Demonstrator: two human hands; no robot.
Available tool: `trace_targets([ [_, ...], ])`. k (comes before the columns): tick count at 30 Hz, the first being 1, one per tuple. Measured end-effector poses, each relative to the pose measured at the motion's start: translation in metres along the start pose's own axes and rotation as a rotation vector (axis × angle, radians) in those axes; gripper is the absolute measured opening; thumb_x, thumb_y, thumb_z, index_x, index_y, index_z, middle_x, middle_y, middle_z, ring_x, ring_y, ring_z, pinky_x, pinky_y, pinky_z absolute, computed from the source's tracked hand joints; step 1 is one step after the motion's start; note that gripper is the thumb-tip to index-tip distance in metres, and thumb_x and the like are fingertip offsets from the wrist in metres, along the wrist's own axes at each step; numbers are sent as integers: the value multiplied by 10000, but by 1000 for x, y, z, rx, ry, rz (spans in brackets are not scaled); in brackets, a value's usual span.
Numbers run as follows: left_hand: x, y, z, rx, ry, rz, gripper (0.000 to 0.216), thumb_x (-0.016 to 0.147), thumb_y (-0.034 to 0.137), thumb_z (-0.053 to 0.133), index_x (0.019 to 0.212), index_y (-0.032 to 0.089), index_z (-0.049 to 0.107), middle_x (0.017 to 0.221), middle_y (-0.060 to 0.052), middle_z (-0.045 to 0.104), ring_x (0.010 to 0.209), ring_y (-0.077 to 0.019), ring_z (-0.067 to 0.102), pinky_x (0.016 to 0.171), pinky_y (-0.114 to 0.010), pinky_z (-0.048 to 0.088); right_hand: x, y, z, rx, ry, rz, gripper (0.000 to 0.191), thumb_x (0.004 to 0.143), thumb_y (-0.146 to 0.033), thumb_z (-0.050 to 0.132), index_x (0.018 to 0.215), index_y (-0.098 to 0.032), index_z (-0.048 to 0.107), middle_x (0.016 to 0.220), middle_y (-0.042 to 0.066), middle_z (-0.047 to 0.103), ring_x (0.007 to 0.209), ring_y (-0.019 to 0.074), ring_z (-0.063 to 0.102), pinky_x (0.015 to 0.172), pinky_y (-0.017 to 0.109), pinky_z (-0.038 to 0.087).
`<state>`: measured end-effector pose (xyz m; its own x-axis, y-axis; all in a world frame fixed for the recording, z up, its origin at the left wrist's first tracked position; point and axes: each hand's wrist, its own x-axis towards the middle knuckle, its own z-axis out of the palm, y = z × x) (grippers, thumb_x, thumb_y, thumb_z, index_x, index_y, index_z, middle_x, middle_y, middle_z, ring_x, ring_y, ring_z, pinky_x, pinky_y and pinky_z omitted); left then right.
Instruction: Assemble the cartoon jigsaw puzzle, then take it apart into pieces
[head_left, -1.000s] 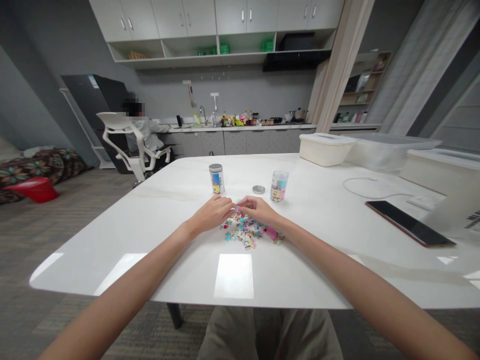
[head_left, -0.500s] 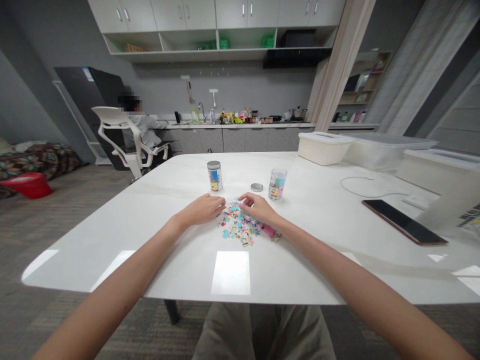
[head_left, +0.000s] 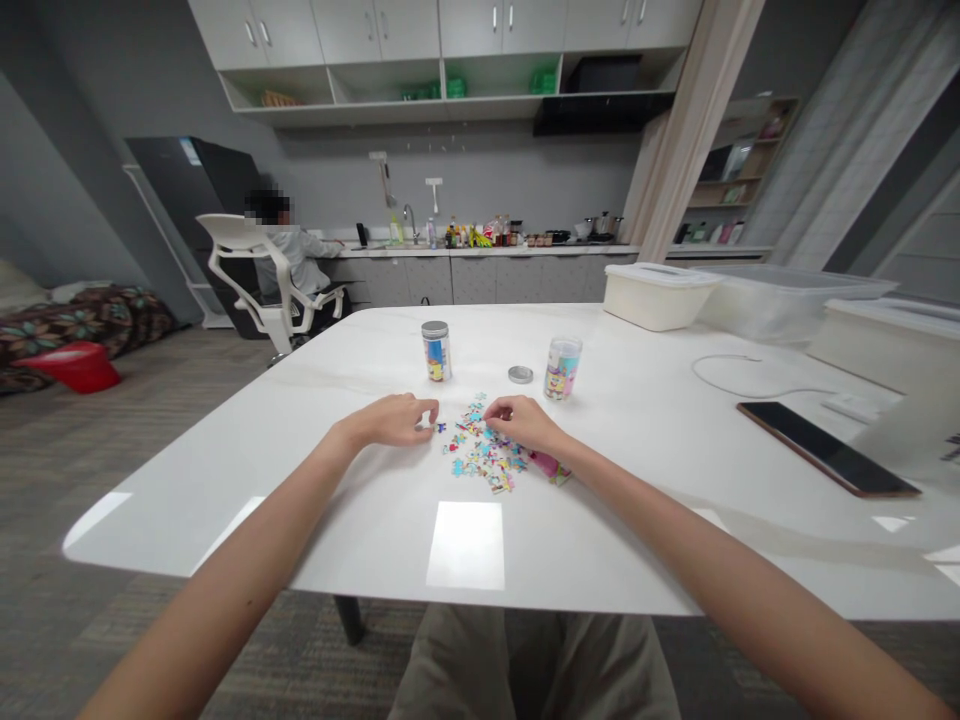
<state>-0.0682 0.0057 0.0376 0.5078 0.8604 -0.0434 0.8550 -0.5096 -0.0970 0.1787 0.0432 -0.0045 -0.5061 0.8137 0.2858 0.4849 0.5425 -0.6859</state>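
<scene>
A loose heap of small colourful jigsaw puzzle pieces [head_left: 484, 462] lies on the white table [head_left: 345, 545]. At the heap's left edge my left hand [head_left: 391, 418] is open, thumb and forefinger apart. A single dark blue puzzle piece [head_left: 441, 427] lies just off its fingertips. My right hand [head_left: 526, 424] reaches over the heap's upper right, its fingers pinched among the pieces; the piece at their tips is mostly hidden. Partly under the right wrist is a pink printed item [head_left: 546, 464], whose kind I cannot make out.
Behind the heap stand a printed can with a metal lid [head_left: 436, 352] and a clear printed jar [head_left: 562, 368]. Between them lies a round metal lid [head_left: 520, 374]. To the right are a phone [head_left: 825, 448], a white cable [head_left: 720, 382] and plastic bins [head_left: 660, 297]. A person [head_left: 292, 260] sits far left.
My left hand has drawn slightly left, away from the heap, and its fingers have spread. My right hand's fingers have closed together over the pieces. The view has shifted a little.
</scene>
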Motion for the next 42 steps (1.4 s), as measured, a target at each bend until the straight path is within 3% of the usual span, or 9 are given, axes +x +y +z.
trace_targets([
  [7, 2, 0, 4, -72, 1, -5, 267, 873, 355, 473, 1078, 222, 581, 644, -14, 646, 655, -206, 603, 585, -277, 375, 0, -1, -2, -42, 35, 35, 111, 739, -144, 638, 779, -172, 738, 815, 41, 722, 726, 158, 635, 694, 254, 466],
  [10, 6, 3, 8, -71, 22, -12, 270, 914, 379, 438, 1084, 224, 579, 656, -18, 641, 646, -196, 610, 576, -269, 380, -1, 0, -3, -103, 45, 3, 129, 738, -134, 625, 791, -166, 738, 883, 60, 717, 750, 165, 634, 717, 262, 467],
  [13, 11, 9, 11, -55, 46, -17, 284, 944, 383, 394, 1102, 228, 572, 677, -28, 636, 653, -197, 617, 576, -269, 385, -2, 1, -3, -147, 27, -27, 136, 748, -124, 602, 784, -167, 726, 826, 52, 717, 744, 169, 631, 708, 263, 459],
  [23, 13, 13, 15, 24, 71, 18, 299, 959, 341, 354, 1138, 238, 569, 650, -41, 626, 626, -228, 621, 600, -296, 407, 0, 7, -3, -213, 163, 22, 169, 812, -119, 519, 872, -172, 667, 804, 47, 698, 744, 170, 616, 691, 272, 445],
  [28, 14, 11, 16, -11, 102, 28, 289, 950, 334, 377, 1132, 242, 582, 628, -29, 616, 602, -213, 615, 598, -286, 415, -1, 4, -4, -265, 143, -39, 108, 767, -135, 587, 790, -176, 684, 889, 70, 661, 842, 189, 591, 785, 294, 441],
  [33, 15, 15, 15, 28, 94, 39, 272, 947, 320, 379, 1113, 241, 579, 627, -26, 606, 603, -201, 609, 563, -270, 392, -5, 0, -2, -364, 77, -126, 118, 751, -136, 595, 787, -179, 699, 874, 79, 656, 857, 204, 579, 780, 299, 435],
  [42, 15, 13, 19, -1, 117, 59, 274, 937, 284, 385, 1148, 230, 552, 616, -16, 588, 590, -196, 601, 563, -276, 398, 1, 5, -1, -126, 80, -32, 192, 722, -90, 593, 826, -186, 722, 812, 22, 708, 708, 146, 590, 710, 260, 450],
])
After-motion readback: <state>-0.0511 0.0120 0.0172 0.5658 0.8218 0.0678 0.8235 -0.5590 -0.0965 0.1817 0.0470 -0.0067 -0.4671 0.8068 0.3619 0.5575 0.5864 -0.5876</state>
